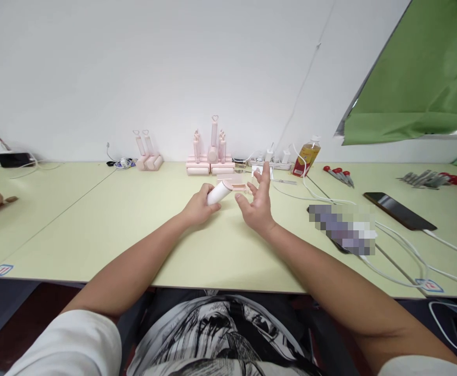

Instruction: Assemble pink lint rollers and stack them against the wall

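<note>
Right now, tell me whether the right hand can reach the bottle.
Probably yes: the right hand is open and looks empty, and only white cable seems to cross in front of the bottle.

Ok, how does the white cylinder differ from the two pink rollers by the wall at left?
The white cylinder is tilted in the left hand; the two pink rollers rest on the table. The cylinder is mostly white; the rollers, pink. The rollers' handles end in loops; no loop shows on the cylinder. Both show some pink.
</note>
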Motion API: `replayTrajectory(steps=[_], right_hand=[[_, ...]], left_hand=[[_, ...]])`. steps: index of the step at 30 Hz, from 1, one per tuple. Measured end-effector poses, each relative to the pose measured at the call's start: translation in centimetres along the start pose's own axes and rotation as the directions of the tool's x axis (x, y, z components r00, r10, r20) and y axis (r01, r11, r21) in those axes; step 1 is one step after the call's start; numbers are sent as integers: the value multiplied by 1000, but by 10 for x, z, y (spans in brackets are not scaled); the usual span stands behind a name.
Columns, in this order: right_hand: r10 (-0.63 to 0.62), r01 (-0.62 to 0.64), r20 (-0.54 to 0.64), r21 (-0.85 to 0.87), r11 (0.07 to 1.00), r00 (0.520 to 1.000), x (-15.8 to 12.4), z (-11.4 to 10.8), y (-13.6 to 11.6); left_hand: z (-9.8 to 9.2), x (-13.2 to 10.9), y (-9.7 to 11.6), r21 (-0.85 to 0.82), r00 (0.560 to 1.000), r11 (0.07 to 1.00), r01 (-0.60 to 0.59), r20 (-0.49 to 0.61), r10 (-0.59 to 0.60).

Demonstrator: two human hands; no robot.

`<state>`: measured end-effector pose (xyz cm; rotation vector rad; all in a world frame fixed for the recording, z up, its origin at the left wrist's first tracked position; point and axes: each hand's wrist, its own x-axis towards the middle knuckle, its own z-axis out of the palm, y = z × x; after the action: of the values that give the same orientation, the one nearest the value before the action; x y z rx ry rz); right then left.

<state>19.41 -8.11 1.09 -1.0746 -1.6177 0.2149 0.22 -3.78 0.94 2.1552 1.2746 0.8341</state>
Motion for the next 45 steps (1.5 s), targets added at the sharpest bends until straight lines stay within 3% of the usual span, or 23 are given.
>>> replayTrajectory(steps=[2, 4, 6, 9, 12, 18, 28, 31, 37, 40, 45], right_hand=[[7, -14, 192, 38, 999, 981, -1, 2, 0], [11, -39, 410, 61, 997, 912, -2, 5, 2], [31, -68, 474, 60, 996, 880, -2, 7, 5], [74, -91, 393, 25, 996, 917, -2, 9, 11], [183, -145, 329, -136, 980, 926, 4, 7, 20], [452, -199, 309, -597, 777, 837, 21, -4, 43], [454, -60, 390, -702, 709, 801, 30, 5, 58], [431, -76, 366, -684, 726, 824, 29, 5, 55], [360, -95, 300, -637, 765, 883, 27, 5, 43], [318, -28, 369, -613, 789, 874, 26, 6, 37], [238, 28, 410, -546, 837, 880, 19, 7, 26]], left_hand=[[0, 0, 0, 5, 1000, 1000, -14, -3, 14], [1, -1, 0, 7, 1000, 1000, -15, 12, 15], [2, -1, -1, 7, 1000, 1000, -4, 24, 3], [2, 0, 0, 20, 1000, 1000, -9, 17, 8], [0, 1, 0, 80, 999, 996, 41, 7, -42], [-5, 6, -6, 167, 985, 971, 170, -1, -172], [-4, 5, -4, 169, 985, 971, 170, 9, -174], [-5, 6, -6, 145, 984, 973, 181, -31, -178], [-6, 9, -7, -51, 965, 981, 187, -180, -193], [-6, 9, -3, -299, 961, 936, 186, -142, -236], [-12, 11, 7, -593, 946, 770, 235, -44, -322]])
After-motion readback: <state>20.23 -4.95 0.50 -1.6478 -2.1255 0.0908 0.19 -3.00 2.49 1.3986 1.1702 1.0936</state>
